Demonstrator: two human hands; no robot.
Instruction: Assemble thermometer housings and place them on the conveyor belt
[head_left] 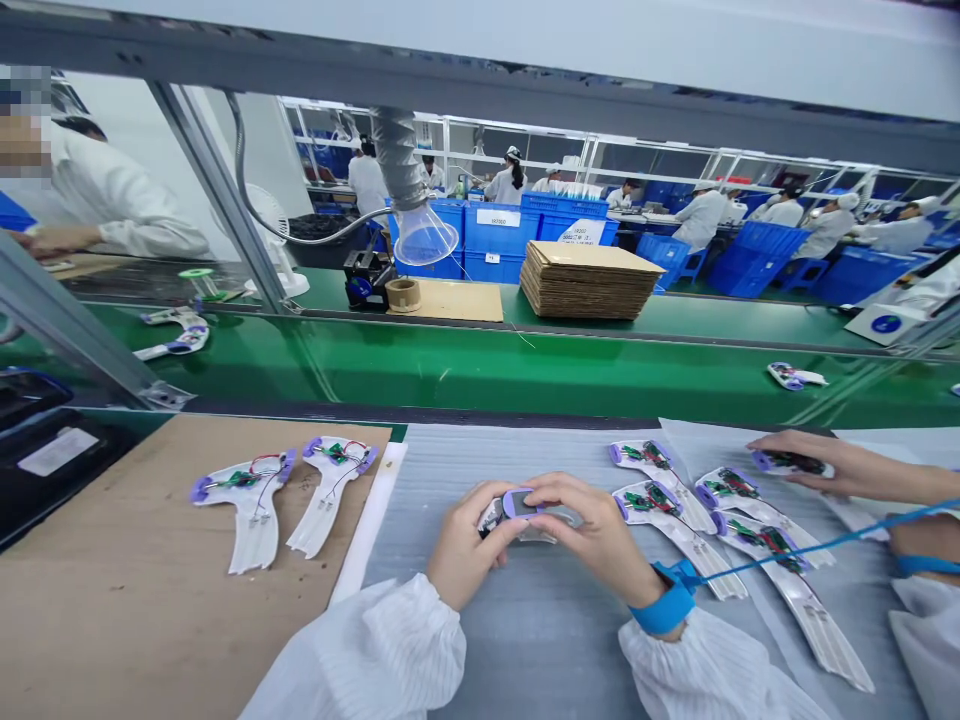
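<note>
Between my two hands, above the grey foam-covered bench [525, 640], is a small white and purple device part [517, 503] with a dark face. My left hand [469, 535] grips its left side, fingers curled round it. My right hand [592, 525], with a blue wrist strap [666, 600], pinches it from the right. To the right lie several white half shells with purple ends, green boards and wires, such as one shell [806, 610]. Two similar shells lie on the brown cardboard at the left, one [255, 510] beside the other [326, 495].
A co-worker's hand [832, 460] holds a similar part at the right. Beyond the bench runs a green conveyor [450, 365] carrying parts. Behind it are stacked cardboard [589, 280], a tape roll [403, 294] and a hanging fume funnel [425, 235]. A metal post [217, 200] stands left.
</note>
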